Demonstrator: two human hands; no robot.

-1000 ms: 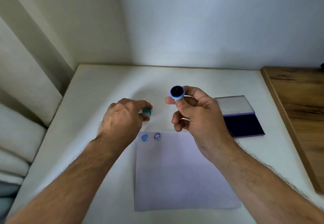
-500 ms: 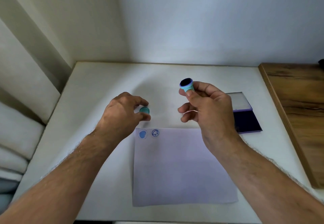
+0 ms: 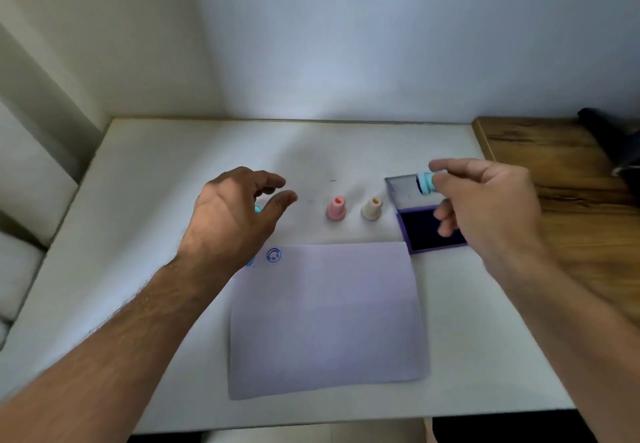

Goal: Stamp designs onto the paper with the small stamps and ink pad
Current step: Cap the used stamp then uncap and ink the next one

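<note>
My right hand [image 3: 485,207] pinches a small light-blue stamp [image 3: 426,183] between thumb and forefinger, its dark inked face turned left, above the open ink pad [image 3: 433,231] with its purple rim. My left hand [image 3: 235,214] hovers with loosely spread fingers over a teal stamp [image 3: 258,208], which is mostly hidden behind it. A pink stamp [image 3: 336,207] and a cream stamp [image 3: 372,207] stand upright on the white table between the hands. The pale paper [image 3: 325,318] lies in front, with a round blue print [image 3: 273,255] near its top left corner and another partly hidden by my left wrist.
The white table [image 3: 156,200] ends at a wall behind and at a gap on the left. A wooden surface [image 3: 554,172] adjoins on the right, with a dark object [image 3: 609,137] at its far end. The ink pad's clear lid [image 3: 401,189] lies open behind it.
My right hand has carried the blue stamp to the right, over the ink pad. My left hand has let go of the teal stamp and opened. The pink and cream stamps are now uncovered.
</note>
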